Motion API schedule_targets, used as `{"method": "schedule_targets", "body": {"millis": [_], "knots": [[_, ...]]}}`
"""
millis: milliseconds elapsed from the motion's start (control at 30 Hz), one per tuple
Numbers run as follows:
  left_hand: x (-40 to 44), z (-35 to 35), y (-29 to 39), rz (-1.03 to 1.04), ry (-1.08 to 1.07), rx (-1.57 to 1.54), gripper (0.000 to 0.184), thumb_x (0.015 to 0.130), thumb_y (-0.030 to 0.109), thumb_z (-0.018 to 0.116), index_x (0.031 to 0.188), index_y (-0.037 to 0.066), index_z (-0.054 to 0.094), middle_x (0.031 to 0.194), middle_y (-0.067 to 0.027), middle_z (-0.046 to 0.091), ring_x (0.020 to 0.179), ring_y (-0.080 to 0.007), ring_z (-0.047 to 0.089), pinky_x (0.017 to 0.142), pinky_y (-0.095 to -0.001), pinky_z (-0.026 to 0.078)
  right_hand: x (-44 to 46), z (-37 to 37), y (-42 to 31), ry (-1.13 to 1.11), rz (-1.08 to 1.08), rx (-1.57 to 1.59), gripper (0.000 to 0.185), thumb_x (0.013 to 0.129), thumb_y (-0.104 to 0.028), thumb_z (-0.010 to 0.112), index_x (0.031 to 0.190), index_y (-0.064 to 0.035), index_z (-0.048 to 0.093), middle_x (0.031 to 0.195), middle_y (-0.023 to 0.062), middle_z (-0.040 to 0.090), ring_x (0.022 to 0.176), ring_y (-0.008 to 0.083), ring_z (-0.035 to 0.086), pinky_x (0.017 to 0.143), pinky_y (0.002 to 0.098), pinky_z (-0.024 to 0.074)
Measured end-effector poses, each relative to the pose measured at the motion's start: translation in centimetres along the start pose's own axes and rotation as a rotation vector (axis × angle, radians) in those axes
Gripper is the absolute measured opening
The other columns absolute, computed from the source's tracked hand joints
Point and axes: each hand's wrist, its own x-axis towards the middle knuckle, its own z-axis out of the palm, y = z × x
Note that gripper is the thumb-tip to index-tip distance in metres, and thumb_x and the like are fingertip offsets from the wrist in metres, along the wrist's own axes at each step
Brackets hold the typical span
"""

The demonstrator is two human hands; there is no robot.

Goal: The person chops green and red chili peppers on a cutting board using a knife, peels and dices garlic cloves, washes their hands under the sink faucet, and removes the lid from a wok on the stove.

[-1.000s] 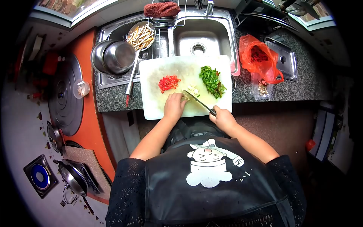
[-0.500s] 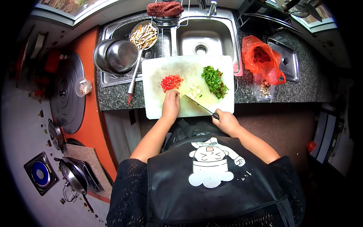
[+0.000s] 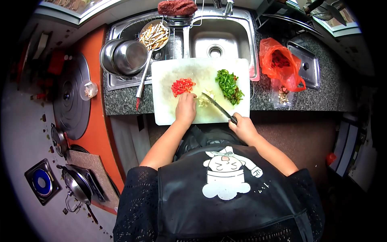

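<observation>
My right hand (image 3: 244,128) is wrapped round the black handle of a kitchen knife (image 3: 219,107), whose blade slants up and left over the cutting board (image 3: 169,115). Beneath and beside the blade tip lie pale chopped bits, like garlic (image 3: 204,101). My left hand (image 3: 186,109) rests on the board just left of them, fingers bent and pressed together; whatever they pinch is too small to make out. Chopped red pepper (image 3: 183,86) sits in a pile right above my left fingertips. A heap of chopped greens (image 3: 229,87) covers the board's right side.
Behind the board is a steel sink (image 3: 246,48). Metal bowls (image 3: 131,57) and a strainer of cut pale strips (image 3: 155,35) stand on its left side. To the right are a red plastic bag (image 3: 278,60), a small clear bag (image 3: 283,97) and a metal lid (image 3: 305,65).
The knife blade has shifted slightly right and tilted, now over the pale bits. My left hand has moved a little right, its fingers curling more. The pale bits look more spread toward the left.
</observation>
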Motion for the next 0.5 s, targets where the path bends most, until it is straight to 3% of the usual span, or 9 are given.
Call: {"method": "schedule_targets", "body": {"millis": [333, 500], "knots": [[1.1, 0.2, 0.2, 0.169, -0.038, 0.174, 0.013, 0.079, 0.011, 0.071, 0.092, 0.009, 0.071, 0.093, -0.0085, 0.058, 0.093, -0.0287, 0.059, 0.08, -0.0411, 0.05, 0.8, -1.2, -0.2, -0.004, 0.047, 0.064, 0.032, 0.088, -0.03, 0.064, 0.091, 0.0012, 0.06, 0.077, 0.027, 0.065, 0.076, 0.0451, 0.065, 0.071, 0.0495, 0.052], [1.7, 0.4, -0.2, 0.175, -0.072, 0.252, 0.014, 0.078, 0.012, 0.072, 0.092, 0.009, 0.07, 0.092, -0.009, 0.059, 0.09, -0.029, 0.059, 0.078, -0.0414, 0.05, -0.3, -1.8, -0.7, 0.042, 0.098, 0.15, 0.031, 0.088, -0.029, 0.065, 0.09, 0.0015, 0.06, 0.075, 0.0261, 0.063, 0.073, 0.0445, 0.064, 0.068, 0.0473, 0.051]]}}
